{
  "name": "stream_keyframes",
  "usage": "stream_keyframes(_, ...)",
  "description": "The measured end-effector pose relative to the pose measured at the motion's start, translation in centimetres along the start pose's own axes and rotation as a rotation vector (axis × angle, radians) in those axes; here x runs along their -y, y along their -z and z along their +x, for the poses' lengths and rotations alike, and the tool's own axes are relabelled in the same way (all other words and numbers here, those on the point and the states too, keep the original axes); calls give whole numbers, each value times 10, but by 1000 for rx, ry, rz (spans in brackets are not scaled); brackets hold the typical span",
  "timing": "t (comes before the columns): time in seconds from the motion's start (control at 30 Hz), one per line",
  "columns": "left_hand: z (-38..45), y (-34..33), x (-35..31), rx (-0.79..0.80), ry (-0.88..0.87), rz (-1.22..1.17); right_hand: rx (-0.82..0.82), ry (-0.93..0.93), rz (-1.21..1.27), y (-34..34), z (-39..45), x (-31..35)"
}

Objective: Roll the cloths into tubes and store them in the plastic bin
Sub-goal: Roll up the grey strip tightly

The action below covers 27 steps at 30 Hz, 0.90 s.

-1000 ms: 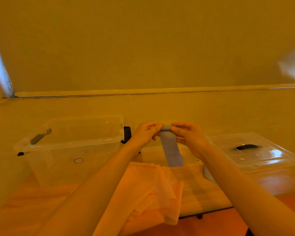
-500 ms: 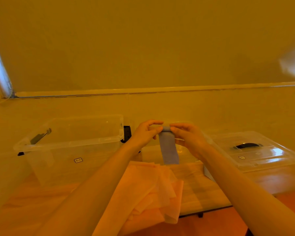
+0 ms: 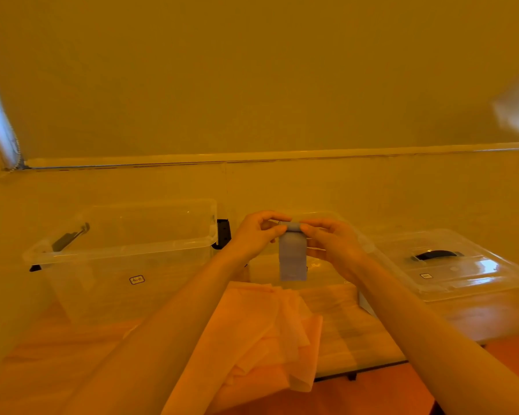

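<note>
Head view: both hands (image 3: pixel 258 235) pinch blue cloth (image 3: pixel 292 259).

Plastic bin (image 3: pixel 123 250) stands open-topped at left — lidded bin (image 3: pixel 450 265) blocks the right.

Wooden tabletop (image 3: pixel 357 333), yellow wall (image 3: pixel 252 85) behind

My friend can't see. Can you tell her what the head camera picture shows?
Two hands, left hand and right hand, hold a blue cloth in the air, its top rolled up. Peach cloths lie below, with a clear plastic bin at left.
</note>
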<state>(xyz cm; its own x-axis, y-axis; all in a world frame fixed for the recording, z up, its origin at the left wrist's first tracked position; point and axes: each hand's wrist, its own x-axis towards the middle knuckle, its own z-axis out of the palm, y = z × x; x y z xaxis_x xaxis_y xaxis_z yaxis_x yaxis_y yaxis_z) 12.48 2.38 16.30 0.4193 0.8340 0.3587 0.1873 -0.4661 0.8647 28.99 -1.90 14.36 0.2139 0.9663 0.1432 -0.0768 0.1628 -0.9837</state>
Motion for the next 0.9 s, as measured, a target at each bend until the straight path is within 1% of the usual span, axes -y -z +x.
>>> stream_keyframes(0.2,-1,-3,2,71,102,-21,36,60,35,2,0,-2)
stream_keyframes(0.33,0,-3,4,52,41,-29,48,68,82,0,-1,-3)
stream_keyframes(0.47,1,-2,5,45,2,-15,25,22,94,0,-1,-3)
stream_keyframes(0.53,1,-2,4,48,8,-17,8,16,57,0,0,-3)
stream_keyframes(0.7,2,-3,6,27,124,-19,7,41,52,1,0,-4)
stream_keyframes(0.77,2,-3,8,18,123,0,17,48,42,0,-1,-4)
stream_keyframes(0.9,1,-3,6,-7,57,7,15,44,23,0,0,-3)
